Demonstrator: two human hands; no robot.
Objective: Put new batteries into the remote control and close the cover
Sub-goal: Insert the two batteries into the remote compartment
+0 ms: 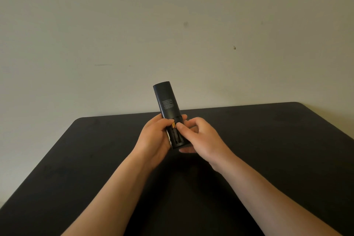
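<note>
Above the tabletop [268, 140] our left hand [153, 136] grips the remote [167, 99], back up, while our right hand [199, 136] thumbs a battery [175, 133] into its open bay; uneven pressure could pop it out.

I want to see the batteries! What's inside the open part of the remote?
Inside the remote, one dark battery with a gold end shows in the open slot. The right hand thumb covers the space beside it, so a second battery can't be seen.
</note>
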